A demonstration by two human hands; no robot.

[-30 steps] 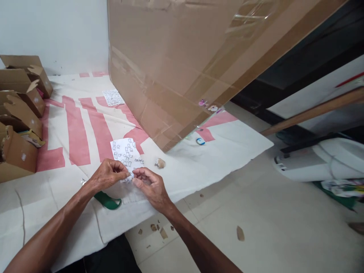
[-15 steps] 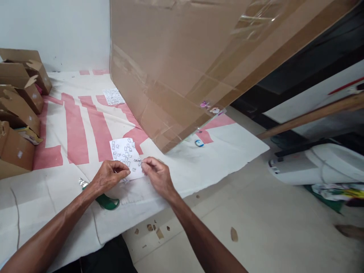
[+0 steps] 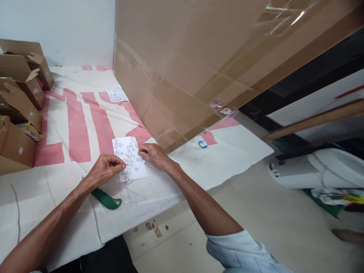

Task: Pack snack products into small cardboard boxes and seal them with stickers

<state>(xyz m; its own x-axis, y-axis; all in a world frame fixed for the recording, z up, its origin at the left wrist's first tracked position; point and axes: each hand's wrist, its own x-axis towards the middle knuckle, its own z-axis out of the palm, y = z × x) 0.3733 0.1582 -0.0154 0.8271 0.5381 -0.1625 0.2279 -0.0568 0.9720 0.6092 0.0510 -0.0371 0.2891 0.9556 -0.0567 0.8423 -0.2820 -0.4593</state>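
A white sheet (image 3: 139, 172) bearing several small dark-outlined pieces lies on the cloth-covered table. At its left edge is my left hand (image 3: 106, 168), its thumb and index finger pinched together; anything between them is too small to make out. My right hand (image 3: 152, 154) reaches over the sheet's right edge, fingertips bent down and close together at the small pieces. What those fingertips hold, if anything, is hidden. A green-handled tool (image 3: 106, 199) lies under my left wrist, its other end partly covered by the forearm.
A large taped cardboard box (image 3: 182, 68) stands on the table just beyond my hands. Open cardboard boxes (image 3: 21, 148) line the left side. A patterned white sheet (image 3: 116, 93) lies farther back, and a small blue-and-white roll (image 3: 203, 144) sits at right. A white bucket (image 3: 321, 167) is beside the table.
My right hand has moved up the sheet, away from the lower right part. My left hand has shifted slightly left and up, still pinched. The view has turned a little.
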